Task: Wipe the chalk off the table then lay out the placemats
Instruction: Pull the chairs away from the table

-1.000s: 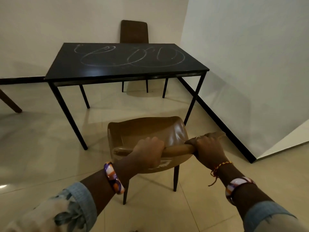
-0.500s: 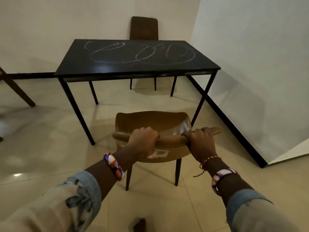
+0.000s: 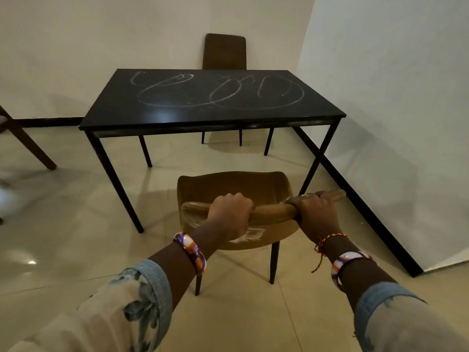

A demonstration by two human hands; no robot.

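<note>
A black table (image 3: 157, 115) stands ahead of me in the corner of the room. White chalk loops (image 3: 218, 91) cover its far half. In front of the table is a brown chair (image 3: 236, 184), its seat facing the table and its back towards me. My left hand (image 3: 229, 212) grips the top of the chair's backrest on the left. My right hand (image 3: 313, 212) grips the same top edge on the right. No placemats and no cloth are in view.
A second brown chair (image 3: 224, 50) stands behind the table against the back wall. A white wall (image 3: 393, 110) runs close along the table's right side. A dark wooden leg (image 3: 30, 143) of other furniture shows at the left edge. Tiled floor surrounds the chair.
The chair, held in both hands, now sits slightly closer to the table and a little further right in my view. My grip on the backrest is the same.
</note>
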